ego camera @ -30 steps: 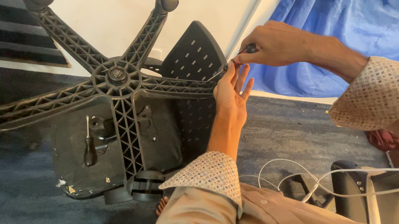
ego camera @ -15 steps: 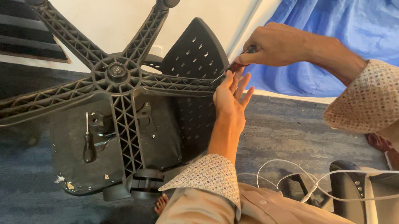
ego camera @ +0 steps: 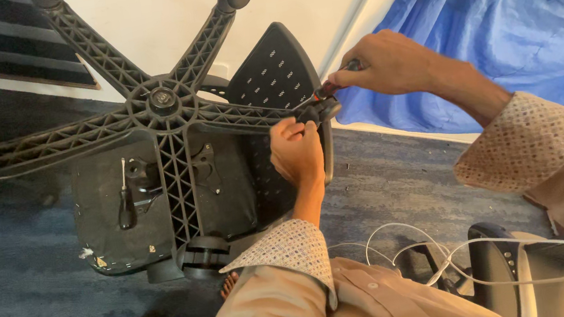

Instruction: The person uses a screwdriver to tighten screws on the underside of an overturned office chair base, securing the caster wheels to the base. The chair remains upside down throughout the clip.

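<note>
While an overturned office chair [ego camera: 179, 191] lies on the blue carpet [ego camera: 23, 308], the end of one leg of its star base [ego camera: 162, 101] is gripped by the left hand [ego camera: 297, 151]. A dark tool [ego camera: 322, 104] is clamped in the right hand [ego camera: 384, 63] and pressed to that leg end. A screwdriver [ego camera: 124, 201] rests on the seat underside.

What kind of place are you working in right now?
Probably an office or a home workroom: an upturned office chair lies on blue carpet, white cables trail across the floor, and a blue sheet hangs by the wall.

Single head-worn view, looking steeply down, close over an upturned chair base [ego camera: 163, 105] and floor [ego camera: 23, 308]
</note>
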